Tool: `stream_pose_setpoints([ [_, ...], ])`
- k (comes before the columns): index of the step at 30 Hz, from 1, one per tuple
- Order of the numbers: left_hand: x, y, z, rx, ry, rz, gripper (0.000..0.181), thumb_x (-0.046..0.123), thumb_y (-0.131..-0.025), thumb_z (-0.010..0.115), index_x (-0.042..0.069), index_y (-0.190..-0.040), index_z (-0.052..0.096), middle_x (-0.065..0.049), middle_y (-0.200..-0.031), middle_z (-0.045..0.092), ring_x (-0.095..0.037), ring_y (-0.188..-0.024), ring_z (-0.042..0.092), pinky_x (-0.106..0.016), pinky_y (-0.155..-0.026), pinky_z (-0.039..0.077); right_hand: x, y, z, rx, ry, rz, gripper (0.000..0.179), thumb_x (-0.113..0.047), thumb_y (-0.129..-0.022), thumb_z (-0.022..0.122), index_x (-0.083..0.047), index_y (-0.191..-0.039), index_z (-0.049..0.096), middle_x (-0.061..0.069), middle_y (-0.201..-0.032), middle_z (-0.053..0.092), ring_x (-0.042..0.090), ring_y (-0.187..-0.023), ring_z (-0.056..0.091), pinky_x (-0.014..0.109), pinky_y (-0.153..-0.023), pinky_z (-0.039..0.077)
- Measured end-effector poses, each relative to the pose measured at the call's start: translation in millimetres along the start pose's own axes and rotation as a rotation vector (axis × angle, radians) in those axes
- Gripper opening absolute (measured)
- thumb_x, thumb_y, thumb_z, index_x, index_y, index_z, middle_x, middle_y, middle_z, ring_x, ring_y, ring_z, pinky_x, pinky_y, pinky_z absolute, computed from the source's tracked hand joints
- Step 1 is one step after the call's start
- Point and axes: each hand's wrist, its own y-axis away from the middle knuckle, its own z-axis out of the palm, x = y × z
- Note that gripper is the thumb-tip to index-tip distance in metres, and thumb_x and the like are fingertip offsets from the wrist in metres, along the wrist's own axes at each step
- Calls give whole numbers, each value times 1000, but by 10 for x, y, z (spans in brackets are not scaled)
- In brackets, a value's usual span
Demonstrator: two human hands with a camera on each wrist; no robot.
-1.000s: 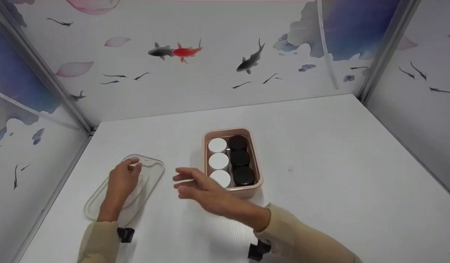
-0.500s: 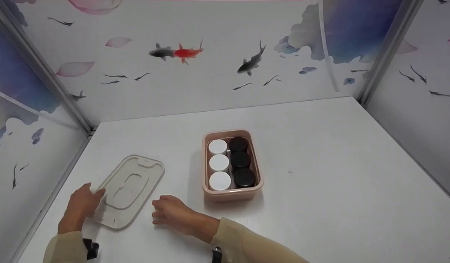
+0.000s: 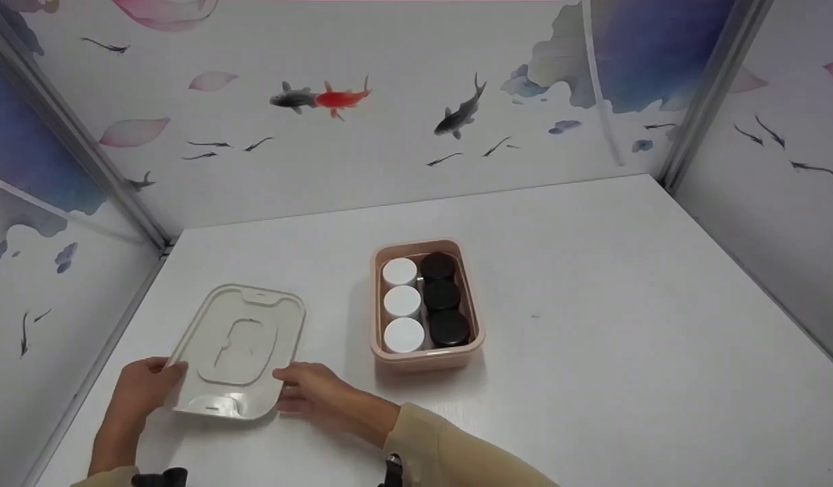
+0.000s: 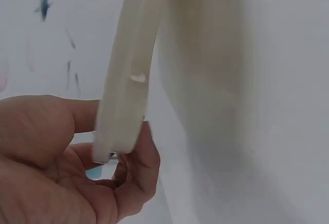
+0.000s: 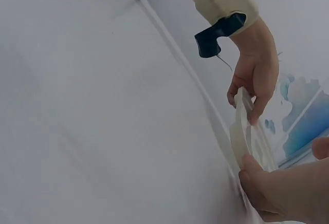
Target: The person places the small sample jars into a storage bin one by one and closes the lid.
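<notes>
A translucent, off-white plastic lid [image 3: 237, 352] with rounded corners is at the left of the table, tilted with its near end raised. My left hand [image 3: 140, 392] grips its left edge. In the left wrist view the left hand [image 4: 67, 167] has its thumb on one face of the lid [image 4: 128, 80] and curled fingers on the other. On the opposite edge, my right hand [image 3: 328, 399] pinches the lid, thumb on top and fingers beneath. The right wrist view shows both hands on the lid [image 5: 241, 136], the right hand [image 5: 282, 193] lower and the left hand [image 5: 257, 75] above.
A pink rectangular box [image 3: 426, 362] stands uncovered right of the lid. Inside are a column of white-topped jars [image 3: 402, 302] and a column of black-topped jars [image 3: 443, 295]. Printed panels [image 3: 389, 162] border the white table [image 3: 612, 325] at the back and sides.
Both hands have moved to the lid's opposite edges; the right hand came left and down to it. The lid's near end has risen and turned slightly. The box has stayed put.
</notes>
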Motion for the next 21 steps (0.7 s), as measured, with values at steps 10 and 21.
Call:
stream_pose_setpoints([
  [10, 969, 759, 418, 542, 10, 272, 33, 8, -98, 54, -11, -124, 62, -35, -114, 66, -51, -98, 69, -55, -73, 60, -612, 407, -31, -69, 277, -217, 63, -45, -104, 46, -12, -156, 32, 9, -160, 38, 33, -146, 41, 46, -112, 46],
  [21, 1689, 1249, 1359, 890, -412, 948, 48, 5, -74, 82, -7, -117, 67, -24, -107, 74, -34, -83, 75, -43, -58, 60, -1124, 698, -327, 201, 199, -385, 60, -28, -97, 67, -7, -147, 44, 12, -138, 61, 21, -114, 68, 35, -84, 61],
])
